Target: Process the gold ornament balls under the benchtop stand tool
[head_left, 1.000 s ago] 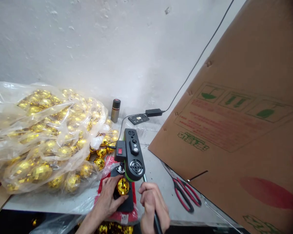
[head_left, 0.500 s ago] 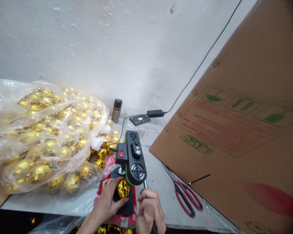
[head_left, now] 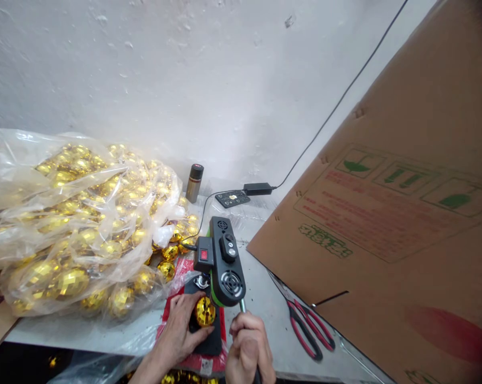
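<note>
My left hand [head_left: 180, 326] is closed around the side of a gold faceted ball [head_left: 205, 312], thumb on the near side and fingers on the far side. The ball sits over the black base plate [head_left: 212, 344] of a small bench machine [head_left: 227, 261] with round vents and a red switch. My right hand [head_left: 251, 341] forms a fist around the machine's lever [head_left: 243, 305], to the right of the ball. The lever's metal rod shows above the fist; most of its grip is hidden.
A clear plastic bag [head_left: 104, 213] of gold balls fills the left side, with loose balls [head_left: 167, 269] beside it. Red-handled scissors [head_left: 310, 328] lie right, against a large carton [head_left: 345, 213]. A dark bottle [head_left: 195, 183], phone [head_left: 232, 199] and power adapter [head_left: 259, 189] stand near the wall.
The whole view has shifted slightly, so everything appears a little further right and lower. Both hands keep the same hold on the ball and the lever.
</note>
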Demonstrator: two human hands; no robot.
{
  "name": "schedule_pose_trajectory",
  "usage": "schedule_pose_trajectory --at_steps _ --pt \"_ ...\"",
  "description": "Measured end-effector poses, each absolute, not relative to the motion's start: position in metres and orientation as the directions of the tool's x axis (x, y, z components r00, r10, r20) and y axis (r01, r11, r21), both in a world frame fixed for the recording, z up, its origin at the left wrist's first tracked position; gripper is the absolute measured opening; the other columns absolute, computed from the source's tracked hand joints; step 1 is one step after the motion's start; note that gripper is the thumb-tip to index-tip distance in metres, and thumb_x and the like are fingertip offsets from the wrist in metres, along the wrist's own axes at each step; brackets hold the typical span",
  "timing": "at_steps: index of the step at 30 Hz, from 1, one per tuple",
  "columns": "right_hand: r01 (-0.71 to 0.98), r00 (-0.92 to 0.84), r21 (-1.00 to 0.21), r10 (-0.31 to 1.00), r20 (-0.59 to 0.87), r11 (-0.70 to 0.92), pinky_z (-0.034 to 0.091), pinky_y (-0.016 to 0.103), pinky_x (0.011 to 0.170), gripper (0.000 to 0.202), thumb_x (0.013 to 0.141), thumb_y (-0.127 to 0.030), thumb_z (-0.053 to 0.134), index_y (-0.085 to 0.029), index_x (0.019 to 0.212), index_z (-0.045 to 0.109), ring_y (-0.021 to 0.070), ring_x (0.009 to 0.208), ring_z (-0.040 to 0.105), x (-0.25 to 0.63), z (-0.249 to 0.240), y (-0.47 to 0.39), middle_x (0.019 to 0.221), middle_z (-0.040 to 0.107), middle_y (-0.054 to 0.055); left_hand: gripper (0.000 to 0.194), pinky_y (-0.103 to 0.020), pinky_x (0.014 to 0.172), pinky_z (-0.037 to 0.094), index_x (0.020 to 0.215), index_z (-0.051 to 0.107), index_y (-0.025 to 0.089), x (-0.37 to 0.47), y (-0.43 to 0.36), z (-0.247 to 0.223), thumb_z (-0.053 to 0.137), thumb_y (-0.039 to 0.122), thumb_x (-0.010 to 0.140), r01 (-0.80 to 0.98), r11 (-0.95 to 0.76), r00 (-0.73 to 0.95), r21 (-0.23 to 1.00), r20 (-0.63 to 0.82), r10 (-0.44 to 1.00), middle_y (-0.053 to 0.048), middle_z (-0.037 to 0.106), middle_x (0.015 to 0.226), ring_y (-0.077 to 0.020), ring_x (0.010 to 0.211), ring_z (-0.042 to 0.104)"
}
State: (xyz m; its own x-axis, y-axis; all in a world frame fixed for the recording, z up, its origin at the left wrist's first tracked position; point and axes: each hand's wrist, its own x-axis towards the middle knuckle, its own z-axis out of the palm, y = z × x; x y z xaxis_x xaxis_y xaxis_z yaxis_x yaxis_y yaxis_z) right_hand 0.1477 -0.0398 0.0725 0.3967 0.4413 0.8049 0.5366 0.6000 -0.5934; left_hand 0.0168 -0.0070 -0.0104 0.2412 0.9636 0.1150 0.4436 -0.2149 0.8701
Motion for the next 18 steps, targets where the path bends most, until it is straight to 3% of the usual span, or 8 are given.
schedule_pose_trajectory --at_steps 13,18 --pt "0.51 0.377 -0.558 0.413 0.829 0.654 0.04 0.028 0.061 0.04 0.11 -0.021 0.042 -0.023 0.07 0.048 0.0121 0.061 0.05 0.1495 0.0677 -0.0361 0.072 0.054 -0.004 0.057 -0.058 0.109 0.051 0.137 0.071 0.026 0.0184 -0.0071 -0.0097 0.079 0.034 0.081 0.456 -0.225 0.245 0.861 0.122 0.962 -0.014 0.077 0.126 -0.0395 0.122 0.065" --pt "0.542 0.339 -0.533 0.411 0.846 0.65 0.046 0.029 0.07 0.04 0.11 -0.022 0.042 -0.023 0.071 0.048 0.0121 0.06 0.051 0.1515 0.0704 -0.0358 0.071 0.055 -0.004 0.058 -0.059 0.11 0.052 0.137 0.071 0.024 0.0185 -0.0066 -0.0099 0.082 0.032 0.08 0.47 -0.218 0.246 0.855 0.11 0.963 -0.014 0.077 0.127 -0.04 0.123 0.066"
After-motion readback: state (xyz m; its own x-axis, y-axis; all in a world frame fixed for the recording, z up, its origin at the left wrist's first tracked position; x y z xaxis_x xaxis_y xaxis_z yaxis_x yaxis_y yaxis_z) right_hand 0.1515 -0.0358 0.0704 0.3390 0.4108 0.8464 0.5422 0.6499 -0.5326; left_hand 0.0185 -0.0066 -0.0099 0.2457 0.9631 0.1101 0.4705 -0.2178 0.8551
